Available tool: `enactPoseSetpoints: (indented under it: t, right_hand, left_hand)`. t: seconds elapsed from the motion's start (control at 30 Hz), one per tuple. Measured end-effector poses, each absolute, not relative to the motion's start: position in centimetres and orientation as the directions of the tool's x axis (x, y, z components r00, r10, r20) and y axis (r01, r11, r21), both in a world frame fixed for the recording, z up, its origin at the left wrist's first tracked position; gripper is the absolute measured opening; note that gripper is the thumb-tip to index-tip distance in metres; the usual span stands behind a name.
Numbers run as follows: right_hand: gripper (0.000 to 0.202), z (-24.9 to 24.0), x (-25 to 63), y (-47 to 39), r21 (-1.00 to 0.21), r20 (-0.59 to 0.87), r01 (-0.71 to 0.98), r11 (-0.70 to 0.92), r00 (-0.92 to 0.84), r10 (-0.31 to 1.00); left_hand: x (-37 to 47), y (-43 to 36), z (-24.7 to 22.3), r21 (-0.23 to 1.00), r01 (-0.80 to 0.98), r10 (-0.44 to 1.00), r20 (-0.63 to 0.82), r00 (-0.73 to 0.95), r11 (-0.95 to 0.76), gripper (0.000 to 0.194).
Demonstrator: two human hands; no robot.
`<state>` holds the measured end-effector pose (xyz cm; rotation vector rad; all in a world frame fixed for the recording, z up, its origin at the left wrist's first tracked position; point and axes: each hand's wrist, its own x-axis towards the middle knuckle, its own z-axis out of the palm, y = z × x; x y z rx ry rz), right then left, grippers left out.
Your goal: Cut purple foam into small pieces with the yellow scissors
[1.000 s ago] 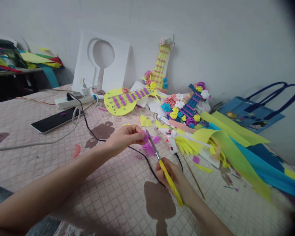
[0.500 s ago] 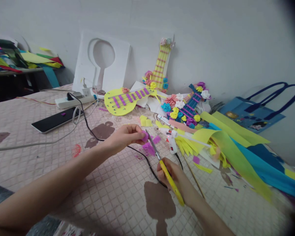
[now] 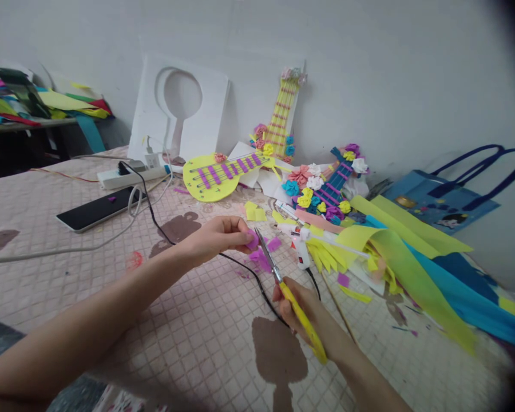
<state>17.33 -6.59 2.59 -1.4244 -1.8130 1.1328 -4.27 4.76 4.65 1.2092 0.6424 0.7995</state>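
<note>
Between the thumb and fingers of my left hand (image 3: 225,236) is a small purple paper piece (image 3: 252,240). My right hand (image 3: 302,306) is closed round the yellow handles of a pair of scissors (image 3: 292,303). The blades point up and left, their tips right beside the purple paper; whether they touch it I cannot tell. Below and behind the tips, purple paper scraps (image 3: 262,260) lie on the tablecloth (image 3: 189,343). A white glue gun (image 3: 301,254) rests on the table just beyond my right hand.
A yellow paper lute (image 3: 214,177) with purple strips and flower-covered instruments (image 3: 332,183) stand by the wall. Yellow crepe paper (image 3: 395,257) spreads at right before a blue bag (image 3: 438,194). A black-screened phone (image 3: 98,209), a power strip (image 3: 129,176) and a black cable (image 3: 249,272) are at left and centre.
The scissors have tilted slightly and their blades look a little further apart. My left hand has barely moved and keeps its pinch on the purple paper.
</note>
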Motion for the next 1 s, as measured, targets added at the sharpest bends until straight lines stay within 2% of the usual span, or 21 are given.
enactPoseSetpoints:
  t: [0.2, 0.47, 0.6, 0.73, 0.8, 1.0]
  right_hand:
    - [0.039, 2.8, 17.3, -6.7, -0.891, -0.092, 0.454, 0.029, -0.242, 0.966]
    - [0.029, 2.0, 17.6, -6.7, -0.924, -0.12, 0.381, -0.039, -0.192, 0.974]
    - [0.036, 1.0, 17.4, -6.4, -0.938, -0.169, 0.33, -0.108, -0.162, 0.972]
    - [0.051, 0.7, 16.5, -6.1, -0.977, -0.118, 0.19, -0.099, -0.096, 0.988]
    - [0.049, 0.8, 16.0, -6.0, -0.992, -0.101, 0.084, -0.098, -0.031, 0.994]
    - [0.041, 1.2, 15.1, -5.8, -0.995, -0.086, -0.061, -0.08, 0.115, 0.99]
  left_hand:
    - [-4.3, 4.6, 4.8, 0.978, -0.161, 0.816, -0.014, 0.578, 0.131, 0.019]
    - [-4.4, 4.7, 4.8, 0.977, -0.16, 0.814, -0.02, 0.58, 0.138, 0.02]
    - [-3.9, 4.6, 4.1, 0.96, -0.209, 0.829, -0.042, 0.557, 0.189, 0.024]
    - [-2.6, 3.3, 3.0, 0.945, -0.25, 0.872, -0.068, 0.484, 0.212, 0.023]
    - [-1.9, 2.3, 2.6, 0.951, -0.244, 0.88, -0.056, 0.471, 0.191, 0.023]
    - [-0.5, 0.1, 2.0, 0.968, -0.183, 0.878, -0.069, 0.473, 0.174, 0.023]
